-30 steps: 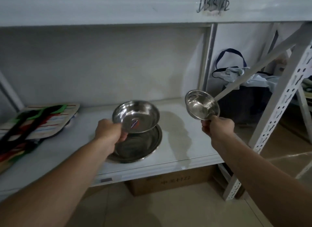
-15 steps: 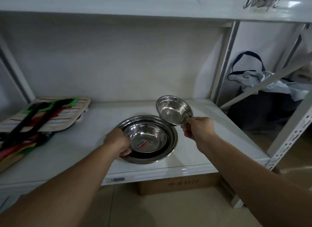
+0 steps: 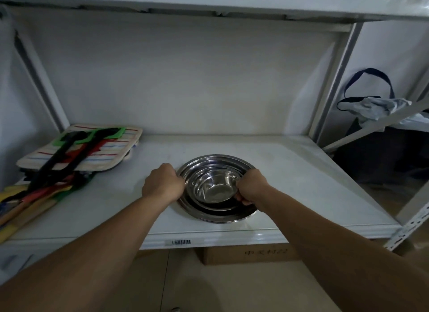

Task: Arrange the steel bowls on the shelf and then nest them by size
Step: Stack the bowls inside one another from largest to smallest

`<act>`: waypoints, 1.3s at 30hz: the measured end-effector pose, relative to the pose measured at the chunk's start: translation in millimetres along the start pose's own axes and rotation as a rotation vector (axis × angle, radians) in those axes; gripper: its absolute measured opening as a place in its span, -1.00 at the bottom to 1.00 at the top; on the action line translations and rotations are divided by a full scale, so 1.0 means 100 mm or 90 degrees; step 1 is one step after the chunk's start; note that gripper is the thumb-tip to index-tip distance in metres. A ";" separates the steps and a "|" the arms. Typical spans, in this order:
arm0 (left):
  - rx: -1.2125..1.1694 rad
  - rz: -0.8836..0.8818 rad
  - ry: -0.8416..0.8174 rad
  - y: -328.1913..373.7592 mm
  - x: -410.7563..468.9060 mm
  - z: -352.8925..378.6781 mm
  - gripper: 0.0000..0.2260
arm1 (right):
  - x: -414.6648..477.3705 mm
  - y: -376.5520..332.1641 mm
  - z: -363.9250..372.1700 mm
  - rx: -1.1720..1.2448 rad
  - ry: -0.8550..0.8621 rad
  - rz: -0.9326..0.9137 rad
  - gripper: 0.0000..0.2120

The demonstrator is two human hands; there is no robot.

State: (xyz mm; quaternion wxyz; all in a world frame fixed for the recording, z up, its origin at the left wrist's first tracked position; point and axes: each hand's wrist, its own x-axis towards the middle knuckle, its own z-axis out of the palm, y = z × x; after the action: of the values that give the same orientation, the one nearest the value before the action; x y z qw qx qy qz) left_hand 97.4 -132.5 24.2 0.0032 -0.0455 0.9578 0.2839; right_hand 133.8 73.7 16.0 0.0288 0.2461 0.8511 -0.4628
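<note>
Three nested steel bowls [image 3: 217, 188] on shelf [image 3: 301, 172]; your left hand [image 3: 163, 182] grasps big rim, right hand [image 3: 251, 186] pinches smallest bowl [image 3: 217, 191]. Stack near edge; careless tug could topple it.

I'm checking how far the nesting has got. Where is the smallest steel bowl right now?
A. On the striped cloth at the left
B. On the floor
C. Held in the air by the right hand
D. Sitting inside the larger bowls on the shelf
D: the smallest bowl sits inside the larger bowls on the shelf, a hand at each side.

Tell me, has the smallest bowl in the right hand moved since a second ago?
Yes. The smallest bowl went left and down into the nested stack on the shelf.
</note>
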 end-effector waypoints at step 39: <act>0.167 0.057 -0.086 0.07 0.41 0.36 -0.43 | 0.44 0.21 -0.12 -0.326 0.061 -0.034 -0.41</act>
State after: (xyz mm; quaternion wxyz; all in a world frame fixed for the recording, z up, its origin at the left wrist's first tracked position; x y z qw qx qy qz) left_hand 55.5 -110.5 -3.1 0.0612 0.0175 0.9853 0.1585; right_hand 106.5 110.2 -5.3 0.0375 0.2297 0.9471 -0.2209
